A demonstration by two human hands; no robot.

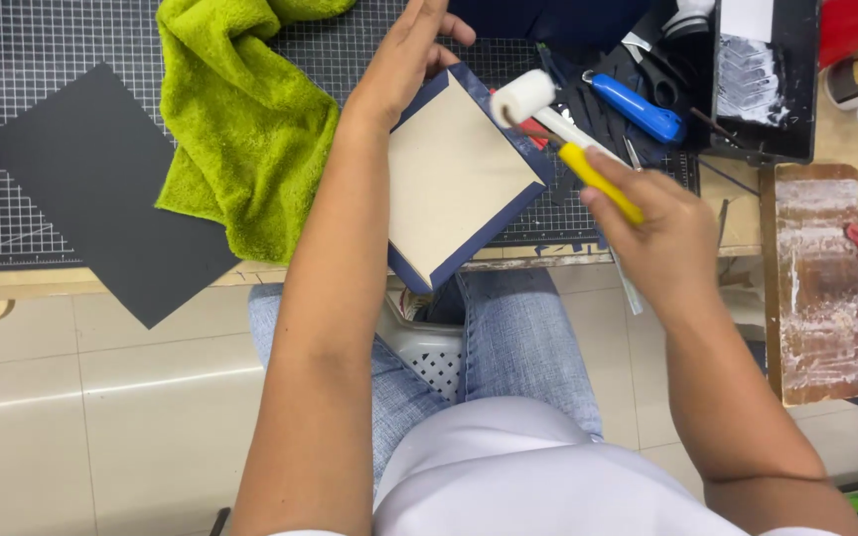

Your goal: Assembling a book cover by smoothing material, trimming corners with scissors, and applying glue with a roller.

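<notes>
Tan board [457, 179] edged in navy cloth, centre frame, steadied by left hand [404, 62], fingers spread; right hand [657, 223] clenched round yellow-handled roller [558, 129].

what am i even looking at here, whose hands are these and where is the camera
There is one picture, taken by a camera worn on a person's head and looking down, so the arms come up from the bottom edge and the lap in jeans shows below. No machine is involved, only two bare hands.

The left hand steadies a square beige board wrapped with dark blue edging, tilted on the edge of the table. The right hand has a closed grip on the yellow handle of a small foam roller, whose white head sits by the board's upper right edge.

On the gridded cutting mat lie a dark grey sheet and a lime green towel. To the right are a black paint tray, a blue-handled tool and a glue-smeared wooden board.
</notes>
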